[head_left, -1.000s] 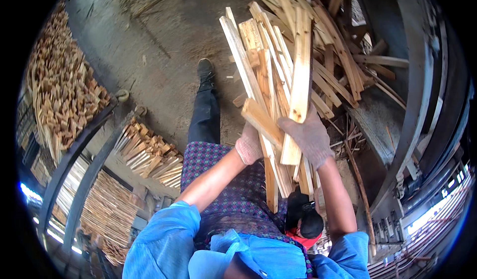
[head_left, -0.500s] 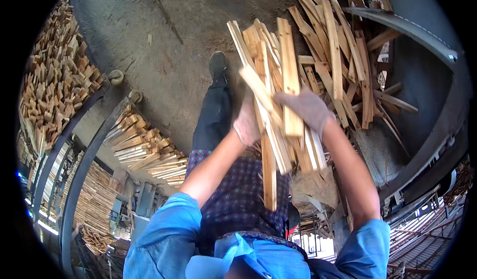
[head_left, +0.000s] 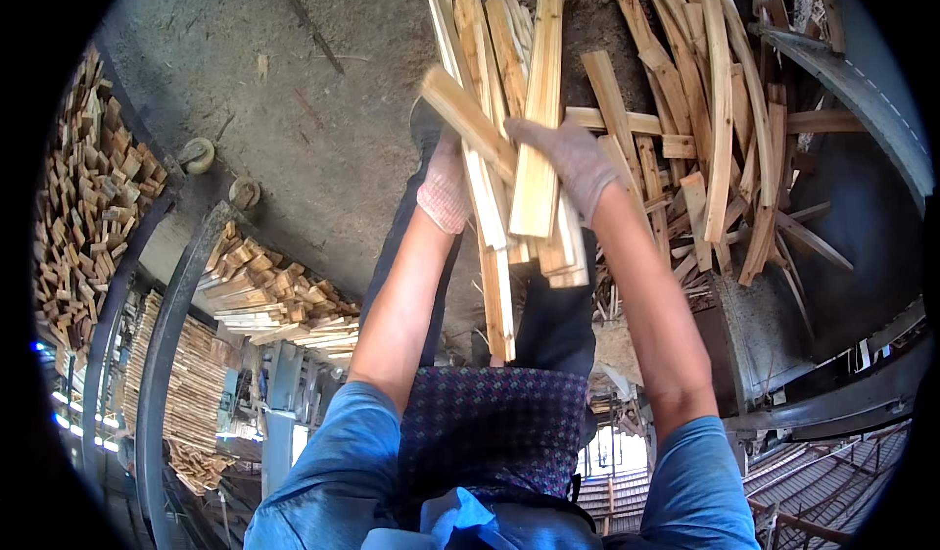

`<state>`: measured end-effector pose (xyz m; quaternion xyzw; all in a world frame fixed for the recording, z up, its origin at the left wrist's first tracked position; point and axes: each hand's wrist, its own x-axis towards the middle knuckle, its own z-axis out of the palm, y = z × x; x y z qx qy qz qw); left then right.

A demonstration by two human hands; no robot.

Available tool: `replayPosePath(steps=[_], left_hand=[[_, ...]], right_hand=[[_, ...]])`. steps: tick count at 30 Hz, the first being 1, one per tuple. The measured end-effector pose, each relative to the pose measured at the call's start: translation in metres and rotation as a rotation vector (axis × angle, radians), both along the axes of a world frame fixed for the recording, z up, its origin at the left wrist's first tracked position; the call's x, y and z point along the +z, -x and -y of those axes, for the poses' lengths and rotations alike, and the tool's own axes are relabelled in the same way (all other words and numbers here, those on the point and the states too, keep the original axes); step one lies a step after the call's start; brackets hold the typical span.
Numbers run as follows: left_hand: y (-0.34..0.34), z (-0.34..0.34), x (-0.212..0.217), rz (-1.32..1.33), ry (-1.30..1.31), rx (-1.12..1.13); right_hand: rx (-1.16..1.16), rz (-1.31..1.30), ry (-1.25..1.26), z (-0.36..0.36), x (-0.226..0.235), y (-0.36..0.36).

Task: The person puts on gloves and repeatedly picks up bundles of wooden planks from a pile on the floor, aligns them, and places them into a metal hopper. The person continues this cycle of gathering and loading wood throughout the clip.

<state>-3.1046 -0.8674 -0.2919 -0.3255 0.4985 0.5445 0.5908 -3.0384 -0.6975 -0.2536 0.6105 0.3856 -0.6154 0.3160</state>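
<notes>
Wooden slats, a loose bundle of them, are held up in front of the trousers, over the floor. The gloved right hand pinches the wide front slat, thumb across its face; its other fingers are hidden behind the wood. The gloved left hand is at the bundle's left side, where a short block slants across; its fingers are out of sight, so whether they grip or merely support cannot be told. A second ago the bundle's near ends overlapped the patterned apron; now they lie just beyond its edge, so the load is farther from the body and remains together. Beyond, to the right, spreads a jumbled heap of slats; to the left, past a curved metal bar, a large stack of cut pieces. No brand, label or writing is legible.
</notes>
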Motion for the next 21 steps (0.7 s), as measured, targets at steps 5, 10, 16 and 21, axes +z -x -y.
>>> replayPosePath(steps=[5,10,16,21], left_hand=[[0.005,0.004,0.0,0.334,-0.169,0.217],[-0.005,-0.011,0.042,0.272,-0.112,0.116],[-0.043,-0.016,0.121,0.348,-0.064,-0.043],[-0.071,-0.032,0.181,0.362,-0.164,-0.184]], right_hand=[[0.037,0.01,0.041,-0.023,0.032,0.022],[-0.17,-0.021,0.147,-0.009,0.051,-0.01],[-0.331,0.092,0.001,0.005,0.15,-0.065],[-0.472,-0.077,-0.146,0.008,0.223,-0.12]])
